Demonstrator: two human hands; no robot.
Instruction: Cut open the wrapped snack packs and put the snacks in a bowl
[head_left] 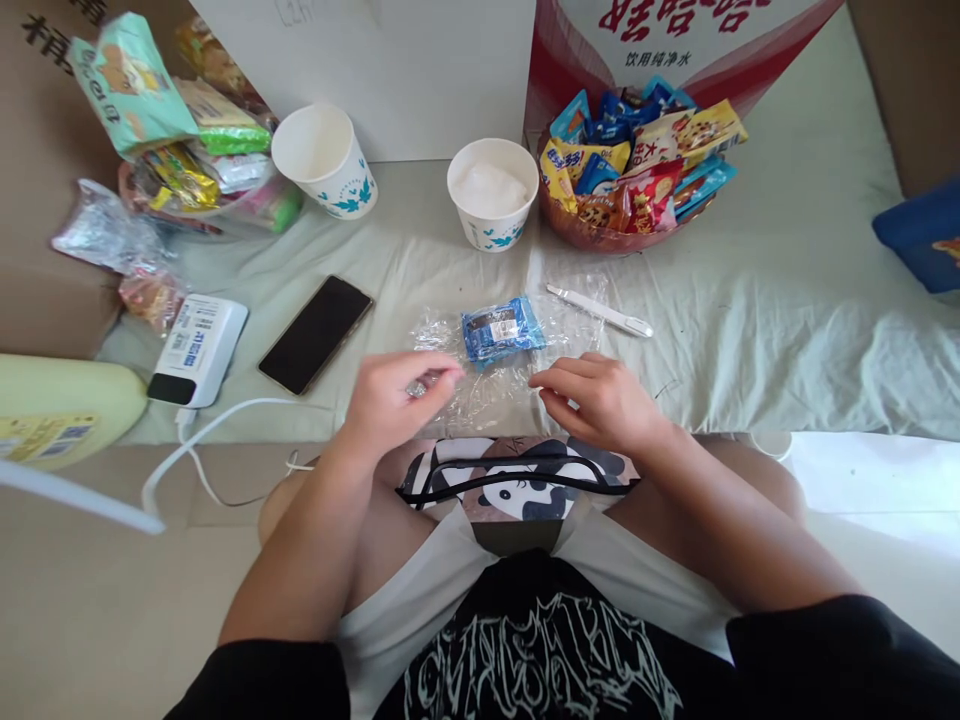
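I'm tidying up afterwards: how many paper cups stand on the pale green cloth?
2: one cup at the picture's upper left, and a second cup, holding something white, beside the reddish snack bowl.

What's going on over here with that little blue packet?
A person has their left hand and right hand on either side of the near edge of a blue packet, fingers curled. The packet lies on crumpled clear film; I can't tell whether either hand is pinching the film. A slim white tool lies to the right, and a paper cup with something white inside stands behind the packet.
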